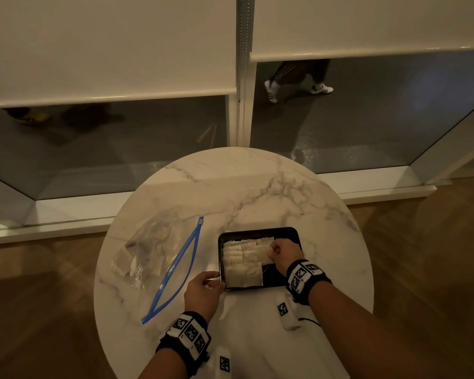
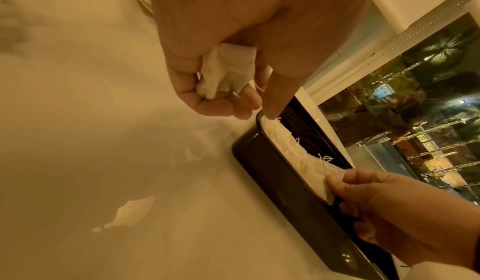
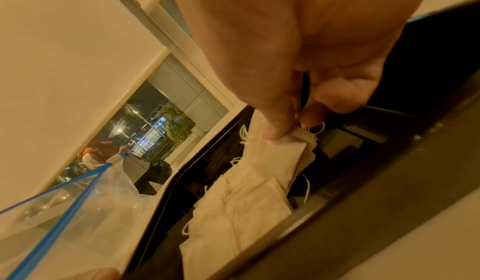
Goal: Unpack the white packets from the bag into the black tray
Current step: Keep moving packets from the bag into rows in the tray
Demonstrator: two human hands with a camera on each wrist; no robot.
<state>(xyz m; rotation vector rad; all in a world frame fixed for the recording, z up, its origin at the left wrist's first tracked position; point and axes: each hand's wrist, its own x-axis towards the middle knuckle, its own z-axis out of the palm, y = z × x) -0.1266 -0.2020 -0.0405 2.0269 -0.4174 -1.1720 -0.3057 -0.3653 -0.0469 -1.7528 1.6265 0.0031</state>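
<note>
Both hands are busy at the black tray [image 1: 290,231], and neither is free. Over its right half my right hand [image 1: 282,251] pinches the edge of a white packet [image 3: 280,157] between thumb and fingers, the packet lying partly on the others already laid in rows. My left hand [image 1: 203,292] sits at the tray's near-left corner, fingers curled round a crumpled packet [image 2: 226,72] in the palm, with its forefinger stretched onto the tray's corner.

What the next move turns on, as I read it: the only bare floor of the tray is the dark patch at the near right, just under my right wrist, so the pinched packet wants to come toward me and down, not further left. The left hand's packet lies on the wrong side of the filled rows for that gap.

Off to the left on the surface [image 1: 257,187] lies the clear bag [image 1: 153,253], its blue zip mouth [image 1: 175,269] running from far to near and gaping toward the tray. More packets show dimly inside, and the left hand is the nearer one to reach them.
</note>
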